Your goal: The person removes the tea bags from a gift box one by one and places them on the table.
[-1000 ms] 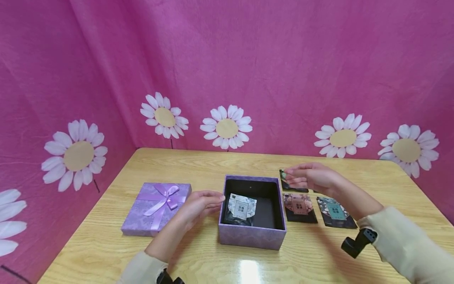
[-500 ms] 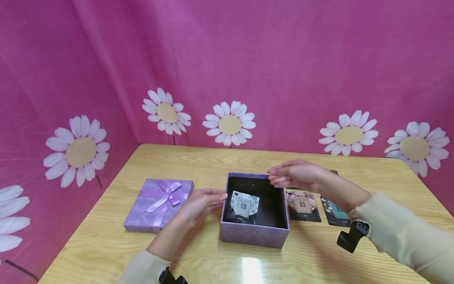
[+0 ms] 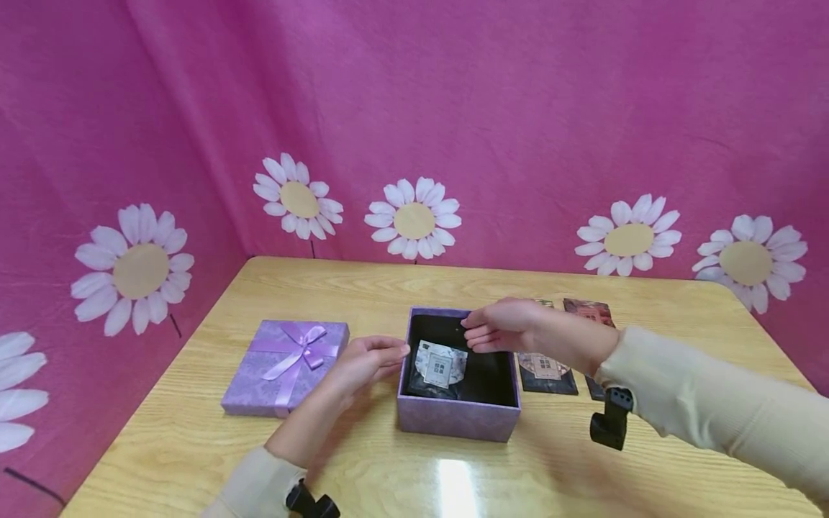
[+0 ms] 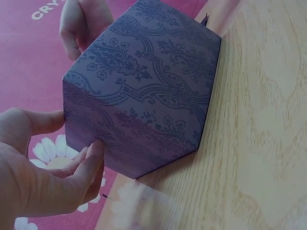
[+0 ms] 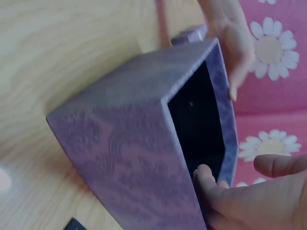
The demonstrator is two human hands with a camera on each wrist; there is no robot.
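Observation:
A purple patterned box [image 3: 456,421] with a dark inside stands uncovered on the table. A black sachet with a pale floral label [image 3: 439,365] lies in its left part. My left hand [image 3: 367,363] is at the box's left side, thumb at the rim and fingers against the outer wall [image 4: 139,110]. Over the box's back right corner is my right hand [image 3: 501,325], fingers pointing left, with no item visible in it. In the right wrist view, the fingertips of the right hand [image 5: 254,191] dip past the rim into the opening.
Left of the box lies its purple lid [image 3: 285,367] with a ribbon bow. To the right are several sachets, among them a pink floral one [image 3: 547,374] and a red one [image 3: 591,309], partly covered by the right arm. A pink flowered curtain [image 3: 414,108] hangs behind the wooden table [image 3: 363,460].
My right hand has moved left from above the sachets to over the box's opening. The left hand stays at the box's left side, and the sachet inside has not moved.

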